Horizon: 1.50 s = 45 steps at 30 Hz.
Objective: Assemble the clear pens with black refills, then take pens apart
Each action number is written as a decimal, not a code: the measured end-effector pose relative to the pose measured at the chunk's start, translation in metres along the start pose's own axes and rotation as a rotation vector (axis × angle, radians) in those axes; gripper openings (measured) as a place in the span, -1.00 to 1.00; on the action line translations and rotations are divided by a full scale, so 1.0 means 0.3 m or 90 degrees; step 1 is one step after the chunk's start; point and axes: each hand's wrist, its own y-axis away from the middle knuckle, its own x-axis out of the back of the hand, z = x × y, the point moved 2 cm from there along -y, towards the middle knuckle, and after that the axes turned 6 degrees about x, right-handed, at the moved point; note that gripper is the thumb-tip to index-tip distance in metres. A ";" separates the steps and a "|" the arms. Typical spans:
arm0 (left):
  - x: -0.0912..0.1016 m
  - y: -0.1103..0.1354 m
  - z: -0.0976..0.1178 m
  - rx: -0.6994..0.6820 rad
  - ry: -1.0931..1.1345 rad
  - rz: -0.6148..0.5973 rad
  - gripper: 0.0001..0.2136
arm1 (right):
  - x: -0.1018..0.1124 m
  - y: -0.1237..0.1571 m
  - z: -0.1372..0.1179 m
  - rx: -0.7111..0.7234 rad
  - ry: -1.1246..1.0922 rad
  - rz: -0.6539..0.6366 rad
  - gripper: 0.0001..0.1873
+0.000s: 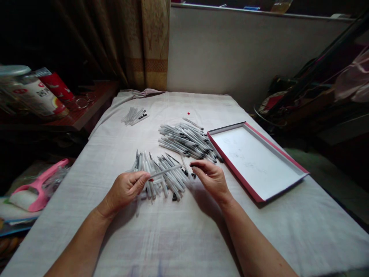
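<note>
My left hand is closed around one end of a clear pen barrel, which points to the right. A small red bit shows at its thumb. My right hand pinches a small black pen part, just off the barrel's far end. Beneath and between the hands lies a loose pile of clear pen barrels and thin refills, with small black pieces among them. Behind the right hand is a bigger heap of pens with black ends.
An open box lid with red sides lies right of the heap. Farther back are a small group of clear tubes and a red bit. On the left, a side table carries a jar and glasses.
</note>
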 end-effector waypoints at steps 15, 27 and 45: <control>-0.010 -0.006 -0.030 -0.042 -0.068 0.087 -0.76 | -0.029 0.007 0.023 0.062 0.329 -0.126 -0.82; -0.021 -0.005 -0.020 -0.075 -0.057 0.073 -0.79 | -0.032 0.018 -0.048 0.082 0.136 -0.167 -0.77; 0.156 0.001 -0.112 0.050 -0.155 0.185 -0.69 | 0.054 -0.016 0.003 -0.049 0.110 0.027 -0.71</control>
